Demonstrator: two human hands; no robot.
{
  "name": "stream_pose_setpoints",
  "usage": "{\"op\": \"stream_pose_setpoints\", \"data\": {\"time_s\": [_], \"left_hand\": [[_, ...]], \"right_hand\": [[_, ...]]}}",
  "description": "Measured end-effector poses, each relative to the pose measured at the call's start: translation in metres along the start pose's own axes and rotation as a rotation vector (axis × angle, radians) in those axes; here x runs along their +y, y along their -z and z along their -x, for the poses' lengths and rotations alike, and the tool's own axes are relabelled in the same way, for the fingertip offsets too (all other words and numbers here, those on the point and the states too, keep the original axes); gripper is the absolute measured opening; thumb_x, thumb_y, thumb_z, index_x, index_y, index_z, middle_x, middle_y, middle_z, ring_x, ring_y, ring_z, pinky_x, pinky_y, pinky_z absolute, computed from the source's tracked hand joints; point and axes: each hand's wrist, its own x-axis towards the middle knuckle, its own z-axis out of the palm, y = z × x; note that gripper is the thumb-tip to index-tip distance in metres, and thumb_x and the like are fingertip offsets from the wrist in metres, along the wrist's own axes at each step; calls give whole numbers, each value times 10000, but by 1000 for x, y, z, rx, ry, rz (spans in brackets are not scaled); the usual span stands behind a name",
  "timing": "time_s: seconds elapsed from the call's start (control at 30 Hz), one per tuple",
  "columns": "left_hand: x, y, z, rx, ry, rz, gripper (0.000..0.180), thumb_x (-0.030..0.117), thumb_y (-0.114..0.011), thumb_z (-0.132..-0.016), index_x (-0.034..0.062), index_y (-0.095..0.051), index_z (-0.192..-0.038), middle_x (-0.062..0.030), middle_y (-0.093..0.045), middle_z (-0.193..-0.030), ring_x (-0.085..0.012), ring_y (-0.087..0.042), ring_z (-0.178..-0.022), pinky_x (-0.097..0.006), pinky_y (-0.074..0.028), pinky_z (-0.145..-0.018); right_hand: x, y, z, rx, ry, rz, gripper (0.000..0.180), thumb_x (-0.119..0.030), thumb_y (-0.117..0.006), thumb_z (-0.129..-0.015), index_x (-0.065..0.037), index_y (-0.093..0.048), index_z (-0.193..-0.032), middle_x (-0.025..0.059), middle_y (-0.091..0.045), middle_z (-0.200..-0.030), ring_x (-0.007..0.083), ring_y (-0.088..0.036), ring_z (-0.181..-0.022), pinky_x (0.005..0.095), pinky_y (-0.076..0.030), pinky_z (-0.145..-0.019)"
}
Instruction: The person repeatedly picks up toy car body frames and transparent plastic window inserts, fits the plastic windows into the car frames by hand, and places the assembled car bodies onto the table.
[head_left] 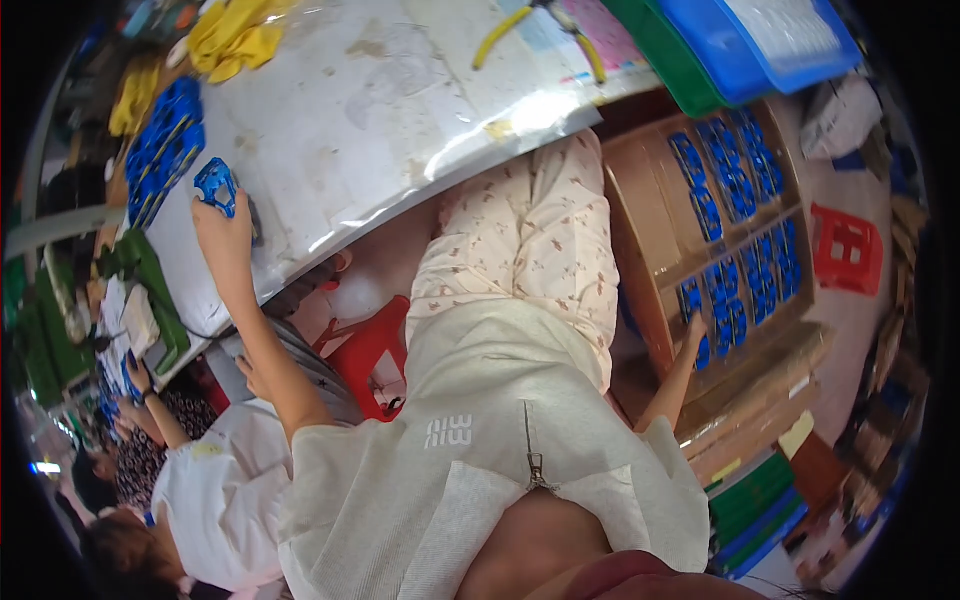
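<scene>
The right hand reached into the cardboard box; its fingertips were hidden among the blue parts. The left hand's grip covered the underside of a blue part. The blue crate was cut off by the top edge.

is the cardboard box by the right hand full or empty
Partly full: the cardboard box holds rows of blue parts between dividers, and the right hand reaches into its lower row.

The left hand is gripping a blue toy car on the bench; the right hand is reaching into a cardboard box.
</scene>
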Motion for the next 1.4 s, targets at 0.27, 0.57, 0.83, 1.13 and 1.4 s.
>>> {"op": "stream_pose_setpoints", "data": {"time_s": [0.27,0.57,0.83,1.13,1.4], "left_hand": [[32,5,0,190,-310,-87,458,235,-623,-742,-34,-496,-1091,-201,-527,-1060,-334,-496,-996,-396,-388,-862],[136,-41,15,-43,-564,305,249,120,-601,-731,-7,-542,-936,-167,-591,-923,-287,-557,-846,-355,-438,-737],[121,-22,22,-344,-164,521,131,100,-550,-761,-21,-572,-805,-152,-601,-727,-271,-576,-641,-339,-457,-613],[141,-37,46,85,-470,307,352,254,-616,-752,-26,-522,-944,-156,-505,-900,-301,-486,-861,-385,-368,-763],[154,-34,84,-97,-608,193,565,428,-690,-652,-29,-495,-920,-172,-477,-1009,-329,-426,-987,-411,-315,-852]], "right_hand": [[-33,-2,10,-154,-381,-282,434,-374,-575,-707,2,-596,-921,160,-612,-722,267,-578,-578,359,-469,-545],[-78,18,34,-462,-686,-736,312,-396,-448,-829,-96,-525,-867,90,-564,-613,212,-556,-508,319,-448,-472],[-111,72,69,-184,-439,-671,518,-579,-467,-784,-75,-559,-860,66,-564,-671,171,-570,-582,246,-439,-460],[-245,118,139,-394,35,-1398,506,-511,-434,-828,-58,-502,-1044,163,-559,-1008,291,-544,-916,397,-410,-825],[-366,119,244,-1076,59,-1642,376,-432,-416,-806,-107,-464,-988,199,-501,-967,310,-534,-668,344,-445,-502]]}}
